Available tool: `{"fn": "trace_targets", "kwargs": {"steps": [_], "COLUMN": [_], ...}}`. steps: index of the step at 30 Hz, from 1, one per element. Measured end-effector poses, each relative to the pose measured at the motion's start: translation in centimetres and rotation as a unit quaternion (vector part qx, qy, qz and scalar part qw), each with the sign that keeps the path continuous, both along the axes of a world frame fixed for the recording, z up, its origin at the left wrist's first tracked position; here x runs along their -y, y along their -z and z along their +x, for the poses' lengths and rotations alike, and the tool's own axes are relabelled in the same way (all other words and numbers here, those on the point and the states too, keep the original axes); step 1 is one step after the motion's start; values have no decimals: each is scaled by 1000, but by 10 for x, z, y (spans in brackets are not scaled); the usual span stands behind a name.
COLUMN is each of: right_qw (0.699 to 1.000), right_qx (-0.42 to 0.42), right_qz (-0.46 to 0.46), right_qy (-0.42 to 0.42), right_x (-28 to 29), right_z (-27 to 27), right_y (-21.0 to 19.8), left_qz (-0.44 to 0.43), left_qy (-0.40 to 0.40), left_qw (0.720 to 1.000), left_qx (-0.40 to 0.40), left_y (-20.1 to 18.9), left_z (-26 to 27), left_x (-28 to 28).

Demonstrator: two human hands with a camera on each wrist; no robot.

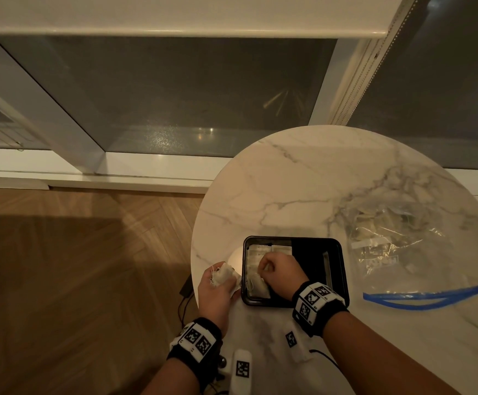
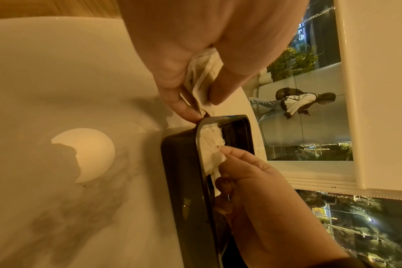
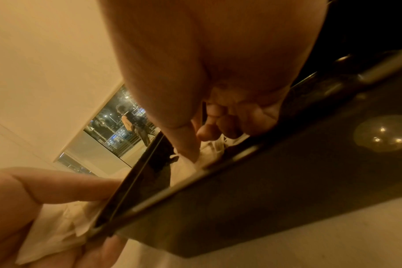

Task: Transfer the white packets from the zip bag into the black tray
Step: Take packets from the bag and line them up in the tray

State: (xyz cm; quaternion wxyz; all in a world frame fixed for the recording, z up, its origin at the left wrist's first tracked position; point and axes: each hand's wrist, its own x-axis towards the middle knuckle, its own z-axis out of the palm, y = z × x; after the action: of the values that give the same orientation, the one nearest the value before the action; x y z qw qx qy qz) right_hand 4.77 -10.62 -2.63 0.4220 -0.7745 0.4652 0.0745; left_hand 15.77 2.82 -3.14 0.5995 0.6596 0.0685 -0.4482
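A black tray [image 1: 336, 252] sits on the round marble table [image 1: 303, 189], with several white packets [image 1: 256, 286] laid along its left side. My right hand [image 1: 274, 270] is curled inside the tray, pinching a white packet [image 2: 215, 157] among them. My left hand [image 1: 217, 283] stays just outside the tray's left rim [image 2: 201, 130], gripping a bunch of white packets [image 2: 203, 76] with strings. The clear zip bag [image 1: 403, 252] with a blue zipper [image 1: 431, 295] lies open on the table's right, more packets inside.
A bright round light spot [image 1: 236, 259] falls on the table left of the tray. The table edge runs close beside my left hand, with wood floor [image 1: 75, 266] and a dark cable [image 1: 185, 300] below. Glass windows [image 1: 175, 95] stand behind.
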Motion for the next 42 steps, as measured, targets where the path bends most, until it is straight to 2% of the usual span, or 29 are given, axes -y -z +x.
{"fn": "trace_targets", "kwargs": {"steps": [13,17,35,42], "right_qw": [998,998,999,999], "right_qx": [45,39,-29,-8], "right_qz": [3,25,14,1], "right_qy": [48,48,39,41], "right_x": [-1,-5,-3,-4], "right_z": [-8,-12,-7,-6], "right_y": [-2,2,15,15], "left_qz": [5,10,2,-2], "left_qy": [-2,-6,-8,-3], "left_qw": [1000,1000,1000,1000], "left_qx": [1,-3,11,10], "left_y": [-2,-3,-13,-13], "left_z": [1,-1,-2,-3], "left_x": [1,1,-2,-2]}}
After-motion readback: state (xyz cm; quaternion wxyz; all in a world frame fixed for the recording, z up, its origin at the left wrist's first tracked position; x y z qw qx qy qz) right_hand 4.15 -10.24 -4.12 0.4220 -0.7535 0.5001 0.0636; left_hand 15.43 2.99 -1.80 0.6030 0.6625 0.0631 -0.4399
